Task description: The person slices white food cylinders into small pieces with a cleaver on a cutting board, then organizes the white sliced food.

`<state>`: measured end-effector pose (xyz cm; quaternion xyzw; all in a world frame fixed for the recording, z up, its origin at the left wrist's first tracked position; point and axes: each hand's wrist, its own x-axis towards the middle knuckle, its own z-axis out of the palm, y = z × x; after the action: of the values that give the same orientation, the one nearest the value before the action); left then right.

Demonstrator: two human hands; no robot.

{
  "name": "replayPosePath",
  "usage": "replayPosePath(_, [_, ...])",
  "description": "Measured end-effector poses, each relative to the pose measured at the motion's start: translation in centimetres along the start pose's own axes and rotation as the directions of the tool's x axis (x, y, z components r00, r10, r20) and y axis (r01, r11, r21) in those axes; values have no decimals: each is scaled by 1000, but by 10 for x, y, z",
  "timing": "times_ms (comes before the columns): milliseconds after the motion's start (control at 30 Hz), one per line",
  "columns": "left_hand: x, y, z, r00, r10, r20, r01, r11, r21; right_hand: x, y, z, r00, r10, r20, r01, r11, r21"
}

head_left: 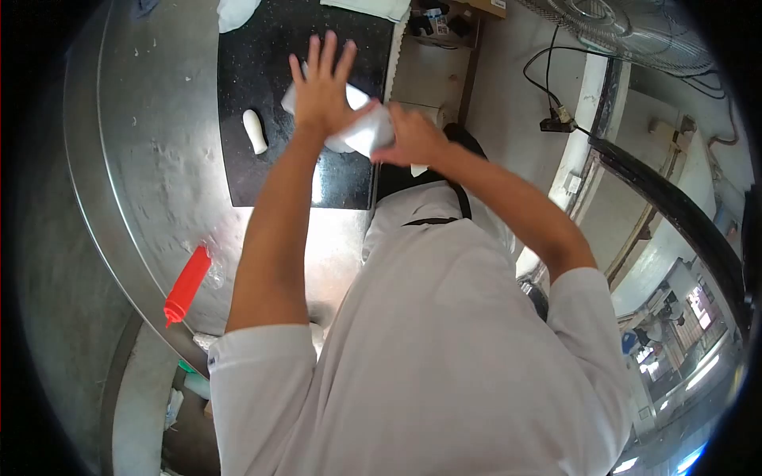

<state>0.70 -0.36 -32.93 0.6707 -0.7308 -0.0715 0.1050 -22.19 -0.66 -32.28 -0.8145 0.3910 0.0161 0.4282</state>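
Note:
My left hand [321, 99] is open, fingers spread, over a black board, overlapping a smooth white thing [369, 133] that is blurred by motion. My right hand [414, 136] grips that white thing at its right end, fingers curled round it. I cannot tell what the white thing is. Another pale part of it shows past the left side of my left hand. On the black board [242, 178], left of my hands, lies a short white rounded piece [255, 132], narrower at its lower end.
The board rests on a metal table [171, 170]. A red squeeze bottle [188, 284] lies near the table's left edge, by some clear plastic. White cloths [236, 12] sit at the board's far end. To the right are a fan [615, 28] and a power strip [557, 124] with cords.

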Motion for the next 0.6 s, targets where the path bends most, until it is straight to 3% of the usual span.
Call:
replayPosePath(67, [-34,27,7,998,22,52,-16,994,-107,-33,-4,12,996,59,70,-63,997,46])
replayPosePath(167, [-11,36,-6,977,-6,213,5,1000,7,-25,16,-7,988,70,140,-65,997,-35])
replayPosePath(267, [2,28,3,993,-116,9,116,993,8,11,29,-39,985,-78,154,105,979,-174])
replayPosePath(400, [17,6,3,963,-239,-123,243,970,22,73,33,-72,914,-351,206,391,898,-203])
replayPosePath(467, [10,0,2,979,-175,-106,183,981,67,50,17,-50,941,-262,213,293,947,-129])
replayPosePath(567, [-25,20,3,998,-64,-24,63,998,-9,7,8,-34,961,-67,270,98,990,-104])
replayPosePath(600, [-30,31,3,996,-75,47,75,997,-10,-5,29,-15,970,-149,190,154,988,-8])
